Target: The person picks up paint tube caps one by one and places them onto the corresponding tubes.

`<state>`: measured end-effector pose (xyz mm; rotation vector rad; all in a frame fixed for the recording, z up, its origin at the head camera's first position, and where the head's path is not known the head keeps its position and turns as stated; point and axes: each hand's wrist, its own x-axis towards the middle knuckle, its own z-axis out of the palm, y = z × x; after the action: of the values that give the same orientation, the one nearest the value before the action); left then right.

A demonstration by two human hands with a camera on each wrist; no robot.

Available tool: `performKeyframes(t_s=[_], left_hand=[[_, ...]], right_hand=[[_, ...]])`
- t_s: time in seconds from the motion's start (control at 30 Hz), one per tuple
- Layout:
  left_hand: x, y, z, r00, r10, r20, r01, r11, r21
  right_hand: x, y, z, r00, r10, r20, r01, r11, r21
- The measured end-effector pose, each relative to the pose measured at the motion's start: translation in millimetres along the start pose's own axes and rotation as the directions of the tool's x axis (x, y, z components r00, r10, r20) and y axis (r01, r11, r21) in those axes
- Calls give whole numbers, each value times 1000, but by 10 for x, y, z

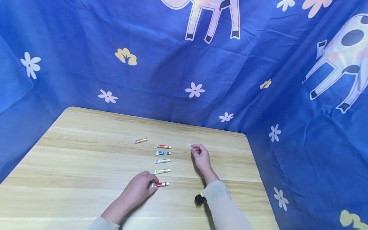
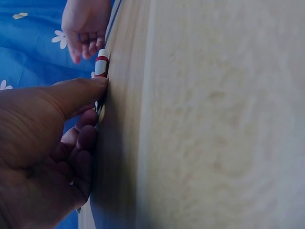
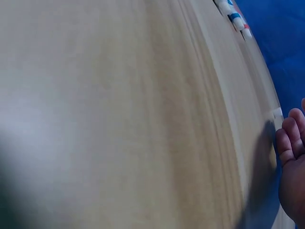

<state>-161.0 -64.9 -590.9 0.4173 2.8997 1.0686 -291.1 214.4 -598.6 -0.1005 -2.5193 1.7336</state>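
My left hand (image 1: pixel 140 189) pinches a dark red paint tube (image 1: pixel 161 184) between thumb and fingers; the tube lies low at the tabletop, its white cap pointing right. In the left wrist view the thumb (image 2: pixel 78 93) presses on the tube (image 2: pixel 101 66). Farther back, my right hand (image 1: pixel 202 158) hovers just right of a small white cap (image 1: pixel 189 145), its fingers loosely bent with nothing visible in them. Above the red tube, a column holds a yellow-green tube (image 1: pixel 162 171), a pale grey tube (image 1: pixel 163 161), a blue tube (image 1: pixel 163 153) and an orange-red tube (image 1: pixel 164 146).
An ochre tube (image 1: pixel 141 140) lies tilted, left of the column's top. The wooden table (image 1: pixel 86 159) ends at a blue printed curtain (image 1: pixel 161 80) behind and along both sides. A round black object (image 1: pixel 199 199) sits by the right sleeve (image 1: pixel 224 204).
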Motion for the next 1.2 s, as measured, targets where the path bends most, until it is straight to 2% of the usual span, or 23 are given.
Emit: performKeyframes(t_s=[0.3, 0.5, 0.63, 0.73, 0.9, 1.2], left_hand=[[14, -28, 14, 1000, -15, 24, 16, 1000, -24], [31, -52, 22, 1000, 6, 19, -5, 1000, -28], [40, -64, 18, 1000, -3, 25, 4, 999, -35], [42, -64, 18, 999, -8, 31, 9, 999, -36], [39, -35, 5, 1000, -10, 25, 10, 1000, -23], [29, -57, 0, 999, -24, 40, 26, 999, -42]], right_hand=[[177, 68, 5, 1000, 2, 9, -2, 999, -49], [271, 61, -7, 997, 35, 72, -29, 996, -87], [334, 59, -8, 991, 75, 113, -60, 990, -128], [352, 54, -7, 987, 106, 124, -83, 981, -176], [357, 39, -2, 986, 98, 133, -65, 971, -231], [358, 40, 9, 983, 118, 143, -80, 966, -244]])
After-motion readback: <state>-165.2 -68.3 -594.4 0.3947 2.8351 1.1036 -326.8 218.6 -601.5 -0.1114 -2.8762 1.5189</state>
